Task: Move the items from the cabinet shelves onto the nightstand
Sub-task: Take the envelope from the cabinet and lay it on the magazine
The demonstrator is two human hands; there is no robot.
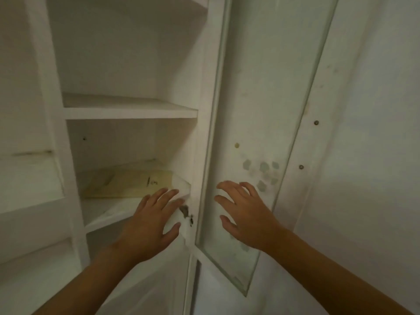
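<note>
A white cabinet stands open in front of me. Its upper shelf looks bare. On the lower shelf lies a flat, pale yellowish sheet or booklet with a small dark mark. My left hand hovers at the front right of that shelf, fingers spread, holding nothing. My right hand is spread in front of the glass pane of the open cabinet door; I cannot tell whether it touches the glass. The nightstand is not in view.
The glass door hangs open to the right of the shelves, with faint stickers on the pane. A small dark latch sits on the door frame by my left hand. More white shelving runs on the left; a white wall lies to the right.
</note>
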